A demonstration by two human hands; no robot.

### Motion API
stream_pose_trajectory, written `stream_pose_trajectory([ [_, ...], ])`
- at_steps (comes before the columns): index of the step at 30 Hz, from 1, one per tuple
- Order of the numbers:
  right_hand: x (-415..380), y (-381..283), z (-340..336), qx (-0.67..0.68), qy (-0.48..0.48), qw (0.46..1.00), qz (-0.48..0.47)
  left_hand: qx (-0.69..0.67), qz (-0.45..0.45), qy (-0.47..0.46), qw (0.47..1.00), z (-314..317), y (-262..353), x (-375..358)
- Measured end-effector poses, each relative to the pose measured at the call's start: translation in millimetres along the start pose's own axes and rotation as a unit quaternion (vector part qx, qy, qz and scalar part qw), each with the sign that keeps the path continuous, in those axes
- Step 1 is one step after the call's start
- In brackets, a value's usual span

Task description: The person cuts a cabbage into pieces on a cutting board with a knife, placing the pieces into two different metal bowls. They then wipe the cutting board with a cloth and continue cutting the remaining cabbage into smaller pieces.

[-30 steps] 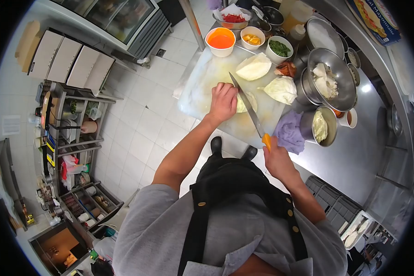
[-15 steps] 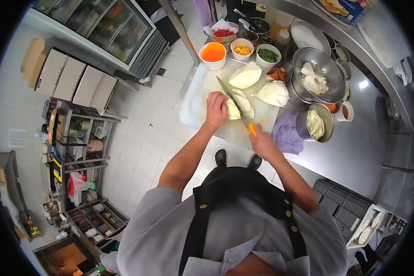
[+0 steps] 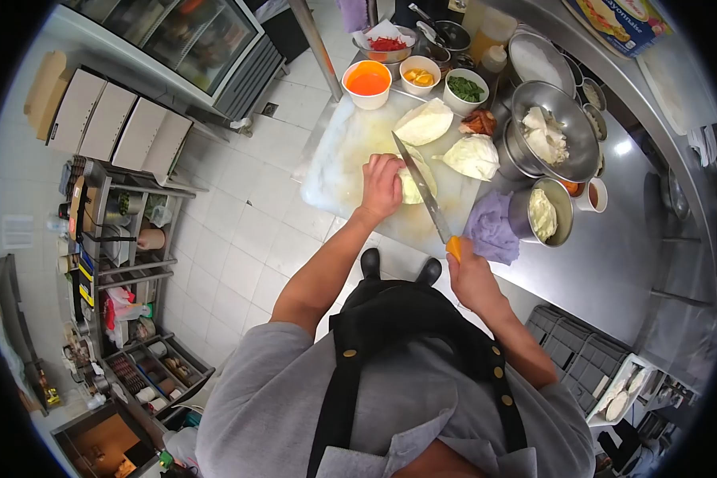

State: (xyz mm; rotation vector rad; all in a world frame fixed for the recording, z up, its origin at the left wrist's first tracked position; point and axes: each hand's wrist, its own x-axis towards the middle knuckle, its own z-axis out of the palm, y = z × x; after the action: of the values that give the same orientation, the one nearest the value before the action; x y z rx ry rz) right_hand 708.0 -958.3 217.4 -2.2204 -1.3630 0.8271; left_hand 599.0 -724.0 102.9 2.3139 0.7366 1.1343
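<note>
My left hand (image 3: 383, 187) presses with bent fingers on a cut cabbage piece (image 3: 414, 185) on the white cutting board (image 3: 338, 163). The orange-handled knife (image 3: 425, 191) is in my right hand (image 3: 473, 275), its long blade lying along the right side of that piece, tip pointing away from me. Farther back on the board lies a cabbage wedge (image 3: 424, 122), with another cabbage chunk (image 3: 472, 157) to its right. A reddish-brown food piece (image 3: 479, 122) sits just behind that chunk.
Behind the board stand an orange tub (image 3: 367, 83), a bowl of yellow pieces (image 3: 418, 76) and a tub of chopped greens (image 3: 464, 89). A purple cloth (image 3: 492, 228), a metal pot (image 3: 562, 213) and a large steel bowl (image 3: 554, 131) are at the right.
The knife and my right hand have moved right and slightly toward me. My left hand has shifted a little to the right on the cabbage. The whole view has shifted slightly.
</note>
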Motion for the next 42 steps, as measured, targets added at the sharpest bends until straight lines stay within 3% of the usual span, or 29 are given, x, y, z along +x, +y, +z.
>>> stream_pose_trajectory([
  [10, 1, -9, -1, -0.042, -0.029, 0.999, 0.010, -0.002, -0.011, -0.003, 1.000, 1, -3, -1],
  [16, 43, -27, -10, -0.055, -0.124, 0.990, 0.046, -0.037, -0.016, 0.018, 0.999, 2, -8, 3],
  [25, 108, 30, 82, -0.035, -0.057, 0.996, -0.054, -0.050, -0.004, 0.034, 0.998, 7, -13, 1],
  [33, 19, -7, 8, -0.010, -0.003, 1.000, -0.002, -0.045, -0.021, 0.036, 0.998, 4, -9, -4],
  [42, 6, -23, 13, -0.034, -0.022, 0.999, 0.000, -0.037, -0.012, 0.043, 0.998, 2, -7, -2],
])
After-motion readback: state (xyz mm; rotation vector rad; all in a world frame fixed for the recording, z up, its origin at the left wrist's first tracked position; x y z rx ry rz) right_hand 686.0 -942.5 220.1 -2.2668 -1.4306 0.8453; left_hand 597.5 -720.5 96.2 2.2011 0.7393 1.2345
